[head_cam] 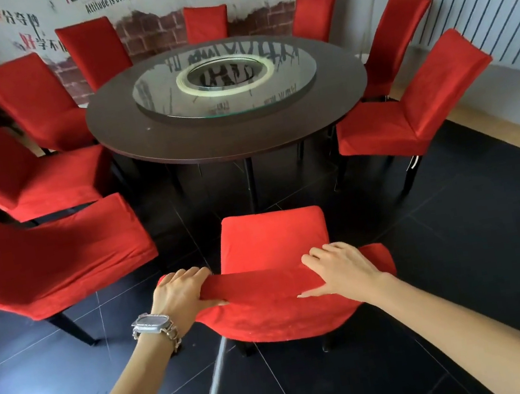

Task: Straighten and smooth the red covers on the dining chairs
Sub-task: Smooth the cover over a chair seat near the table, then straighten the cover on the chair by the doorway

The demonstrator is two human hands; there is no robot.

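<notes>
- The left fingers (192, 272) curl over the far side of the chair back's top edge. The thumb lies along the near side, so cloth is held between them.
- The right fingers (320, 253) lie spread across the same top edge with their tips bent over the far side. The thumb stretches leftward along the near face, pinching the cloth.
- The left hand (182, 292) sits at the left corner of the back, and the right hand (343, 268) is near the right corner. The two are well apart, with a flat band of cloth between them.
- A wristwatch (151, 324) with a chain-like band is on the left wrist. Both forearms are bare and reach in from the lower edge of the view.
- The red cover (281, 316) is on the nearest chair (272, 239), directly below the camera. It wraps the back and the seat, and its lower hem curves above the dark legs.
- The cloth looks smooth on the seat and bulges a little at the right corner of the back.
- This chair faces a round worktop (147, 136) but stands apart from it, with dark floor (450, 268) tiles between them.
- A glass turntable (226, 100) lies on the middle of the worktop.
- Eight other chairs (408, 112) in the same red cloth ring the worktop, four on the left, two at the far side and two on the right.
- Behind them is a wall (118, 1) with printed lettering and a brick pattern. A white radiator (489, 20) is at the right.
</notes>
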